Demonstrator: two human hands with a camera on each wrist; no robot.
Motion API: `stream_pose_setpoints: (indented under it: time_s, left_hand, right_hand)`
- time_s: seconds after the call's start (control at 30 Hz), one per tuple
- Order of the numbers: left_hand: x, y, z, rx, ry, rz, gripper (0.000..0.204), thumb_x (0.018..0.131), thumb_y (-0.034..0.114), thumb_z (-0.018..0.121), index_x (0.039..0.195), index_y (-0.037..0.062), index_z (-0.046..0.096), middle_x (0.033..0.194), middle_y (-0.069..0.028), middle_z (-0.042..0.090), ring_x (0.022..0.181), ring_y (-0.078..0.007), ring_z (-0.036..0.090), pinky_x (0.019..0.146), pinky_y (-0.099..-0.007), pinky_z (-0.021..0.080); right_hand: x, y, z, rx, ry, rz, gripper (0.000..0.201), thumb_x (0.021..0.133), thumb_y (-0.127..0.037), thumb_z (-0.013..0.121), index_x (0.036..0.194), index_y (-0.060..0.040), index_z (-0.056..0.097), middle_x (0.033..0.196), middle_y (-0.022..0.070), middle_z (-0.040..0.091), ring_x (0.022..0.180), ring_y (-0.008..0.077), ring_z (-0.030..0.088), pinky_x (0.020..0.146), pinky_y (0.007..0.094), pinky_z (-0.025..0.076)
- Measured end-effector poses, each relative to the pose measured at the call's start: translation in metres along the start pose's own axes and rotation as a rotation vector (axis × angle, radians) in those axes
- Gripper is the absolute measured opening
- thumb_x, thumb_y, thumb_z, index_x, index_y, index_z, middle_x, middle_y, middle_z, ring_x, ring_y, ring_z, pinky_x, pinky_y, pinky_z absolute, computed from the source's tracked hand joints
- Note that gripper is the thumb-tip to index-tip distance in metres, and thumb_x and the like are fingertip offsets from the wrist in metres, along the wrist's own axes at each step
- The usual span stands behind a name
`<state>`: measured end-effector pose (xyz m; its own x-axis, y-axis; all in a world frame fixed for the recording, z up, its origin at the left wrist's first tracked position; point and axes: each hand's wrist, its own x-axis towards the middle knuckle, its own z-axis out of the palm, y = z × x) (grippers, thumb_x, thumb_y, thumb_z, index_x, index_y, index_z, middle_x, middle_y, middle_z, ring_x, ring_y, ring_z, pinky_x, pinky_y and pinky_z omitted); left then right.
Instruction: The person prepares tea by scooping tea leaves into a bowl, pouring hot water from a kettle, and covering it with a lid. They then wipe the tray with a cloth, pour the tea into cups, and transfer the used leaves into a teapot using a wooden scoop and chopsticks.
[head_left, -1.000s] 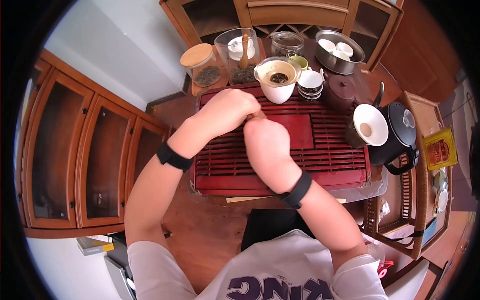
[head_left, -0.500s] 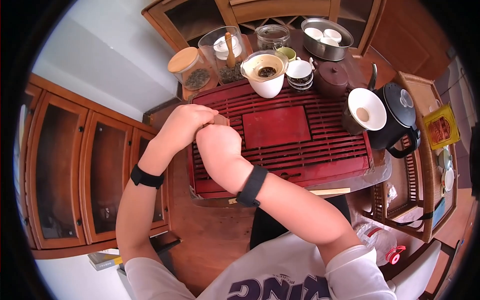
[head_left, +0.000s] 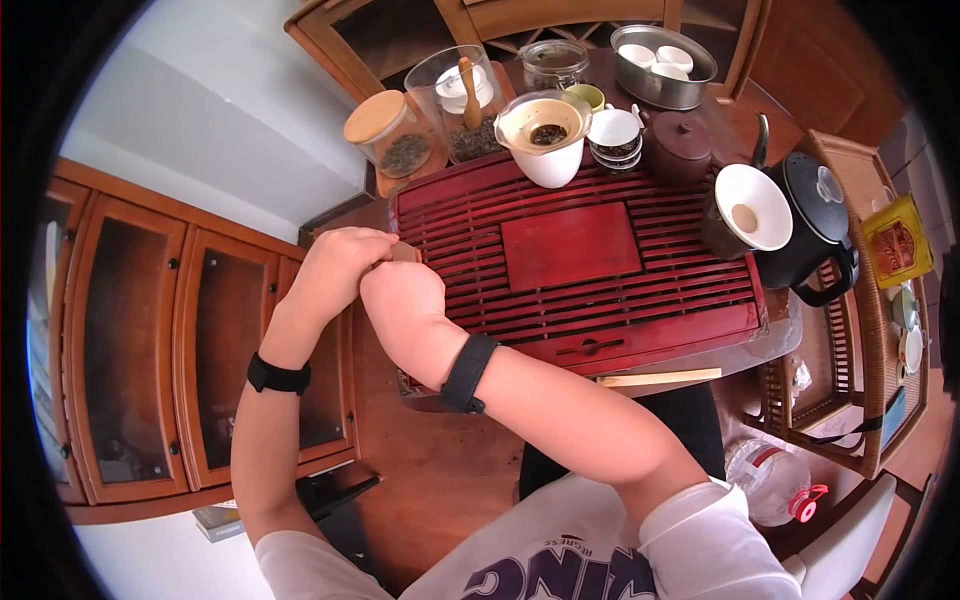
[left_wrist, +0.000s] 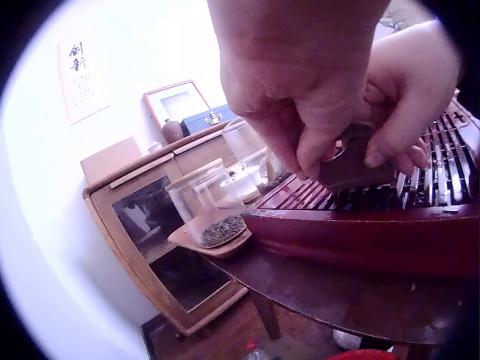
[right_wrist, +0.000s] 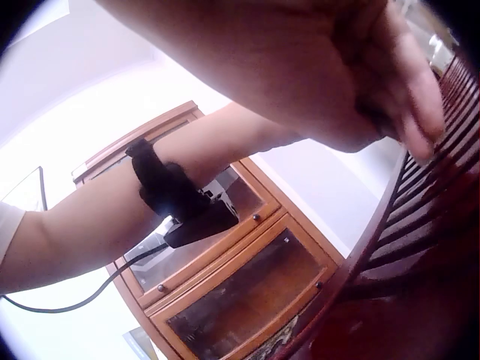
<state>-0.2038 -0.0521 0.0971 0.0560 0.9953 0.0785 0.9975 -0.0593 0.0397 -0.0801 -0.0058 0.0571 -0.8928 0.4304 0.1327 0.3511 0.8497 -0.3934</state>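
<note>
Both hands meet over the near-left corner of the red slatted tea tray. Between them is a small brown flat-sided piece, mostly hidden by fingers; its exact kind I cannot tell. My left hand pinches one side of it with bent fingertips. My right hand, back turned up, grips the other side. In the left wrist view the brown piece shows dark below the fingers, close above the tray's slats. The right wrist view shows my right hand large above the tray edge.
Along the back stand a lidded glass jar, a white cup with a strainer, stacked bowls and a teapot. A black kettle stands right. A wooden stick lies at the table's front edge.
Both hands have moved left together, from the tray's middle to its left edge, still holding the brown piece. The tray's red centre panel has come fully into view.
</note>
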Motion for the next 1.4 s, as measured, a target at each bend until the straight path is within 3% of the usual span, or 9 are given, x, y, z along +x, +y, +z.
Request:
stream_pose_setpoints:
  time_s: [0.5,0.6,0.83,0.97,1.23,1.4]
  left_hand:
    - [-0.006,0.004,-0.010,-0.065,0.059,-0.080,0.013,0.072,-0.002,0.065,0.084,-0.0022,0.069,0.084,-0.0177,0.069,0.079,-0.0345,0.068,0.071,-0.0391,0.055]
    - [0.001,0.002,-0.013,-0.110,-0.017,-0.115,0.016,0.071,-0.006,0.064,0.085,-0.0034,0.069,0.093,-0.0213,0.071,0.085,-0.0361,0.069,0.077,-0.0383,0.056]
    - [0.029,0.020,-0.015,-0.036,-0.096,-0.067,0.015,0.069,-0.006,0.063,0.082,-0.0015,0.070,0.081,-0.0184,0.068,0.077,-0.0363,0.066,0.069,-0.0404,0.054]
    - [0.047,0.033,-0.014,-0.005,-0.131,-0.048,0.011,0.068,-0.005,0.062,0.074,0.0000,0.069,0.075,-0.0180,0.066,0.074,-0.0355,0.065,0.066,-0.0414,0.052]
    - [0.076,0.051,-0.010,-0.009,-0.166,-0.024,0.004,0.065,-0.002,0.062,0.067,0.0003,0.065,0.072,-0.0192,0.065,0.071,-0.0349,0.066,0.060,-0.0390,0.051]
    - [0.092,0.065,-0.004,-0.003,-0.213,-0.046,0.006,0.062,-0.004,0.063,0.067,0.0001,0.064,0.072,-0.0195,0.064,0.072,-0.0357,0.066,0.060,-0.0392,0.051]
  right_hand:
    - [0.004,0.001,0.002,0.114,-0.046,-0.125,0.009,0.075,-0.007,0.072,0.082,-0.0113,0.074,0.077,0.0047,0.073,0.073,0.0171,0.073,0.060,0.0292,0.056]
    - [0.003,0.007,-0.002,0.124,0.000,-0.119,0.010,0.076,-0.006,0.071,0.084,-0.0096,0.074,0.079,0.0060,0.073,0.075,0.0184,0.073,0.062,0.0300,0.057]
    - [-0.011,0.039,-0.025,0.263,-0.086,-0.028,0.011,0.079,-0.001,0.064,0.085,-0.0025,0.073,0.085,0.0185,0.072,0.081,0.0310,0.073,0.070,0.0390,0.060]
    - [-0.017,0.058,-0.023,0.317,-0.046,0.015,0.011,0.078,-0.008,0.064,0.077,0.0013,0.069,0.076,0.0214,0.069,0.075,0.0363,0.070,0.068,0.0442,0.059]
    - [-0.029,0.088,-0.022,0.422,0.031,0.014,0.014,0.076,-0.008,0.062,0.075,0.0050,0.066,0.073,0.0260,0.065,0.074,0.0406,0.068,0.070,0.0474,0.057]
    - [-0.040,0.103,-0.032,0.424,0.034,0.072,0.019,0.080,-0.012,0.062,0.075,0.0054,0.066,0.071,0.0246,0.066,0.071,0.0385,0.068,0.070,0.0458,0.057]
